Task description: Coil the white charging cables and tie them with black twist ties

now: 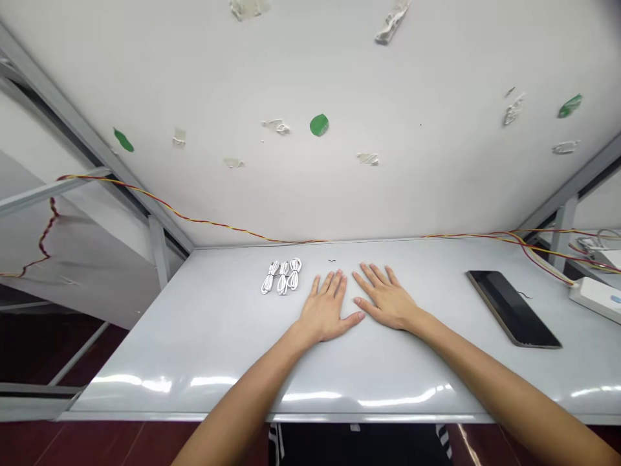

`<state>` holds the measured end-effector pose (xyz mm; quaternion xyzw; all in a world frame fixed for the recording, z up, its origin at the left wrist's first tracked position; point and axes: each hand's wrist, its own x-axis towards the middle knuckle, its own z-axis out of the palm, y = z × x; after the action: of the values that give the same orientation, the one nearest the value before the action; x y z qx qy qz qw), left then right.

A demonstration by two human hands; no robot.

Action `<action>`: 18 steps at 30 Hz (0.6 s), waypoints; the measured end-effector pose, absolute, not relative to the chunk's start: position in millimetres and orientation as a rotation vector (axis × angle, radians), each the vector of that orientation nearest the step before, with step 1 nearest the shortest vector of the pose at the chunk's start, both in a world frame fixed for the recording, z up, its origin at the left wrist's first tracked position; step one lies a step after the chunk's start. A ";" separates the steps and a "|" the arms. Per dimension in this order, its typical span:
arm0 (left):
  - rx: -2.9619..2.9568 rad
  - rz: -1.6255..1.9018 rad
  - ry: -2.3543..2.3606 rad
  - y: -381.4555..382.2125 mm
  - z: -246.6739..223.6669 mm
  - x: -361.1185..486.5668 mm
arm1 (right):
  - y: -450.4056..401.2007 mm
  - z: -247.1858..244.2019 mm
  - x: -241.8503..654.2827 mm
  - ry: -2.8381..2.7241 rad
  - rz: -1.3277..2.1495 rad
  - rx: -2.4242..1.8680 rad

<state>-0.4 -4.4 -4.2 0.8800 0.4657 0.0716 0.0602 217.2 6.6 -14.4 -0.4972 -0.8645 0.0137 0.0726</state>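
Note:
My left hand (326,312) lies palm down on the grey tabletop (204,349), fingers spread and holding nothing. Beside it, my right hand (385,299) also rests flat with spread fingers and nothing under a grip. The two thumbs point toward each other, with a small gap between them. Several white coiled cables (282,277) are bundled just beyond and to the left of my left hand. Off to the right of my right hand lies a black tablet-like device (514,309), dark side up.
A white power strip (599,298) sits at the right edge. Red and yellow twisted wires (218,224) run along the back wall (310,194), which carries green stickers and tape scraps. Metal frame posts (158,249) stand at both sides. The table's front edge (194,416) is near my body.

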 end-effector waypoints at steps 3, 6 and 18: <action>2.664 0.229 1.417 -4.7 -4.4 0.3 | 7.1 -15.6 217.5 -2.596 0.031 -1.491; 2.678 0.236 1.423 -5.5 -4.1 0.6 | 7.7 -16.9 217.8 -2.591 0.010 -1.478; 2.702 0.254 1.420 -5.5 -3.9 0.1 | 7.6 -17.6 217.6 -2.591 -0.041 -1.468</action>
<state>0.1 -5.5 -3.9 0.8815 0.4631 0.0828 0.0393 217.6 7.6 -17.6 -0.4913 -0.8670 -0.0138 0.0816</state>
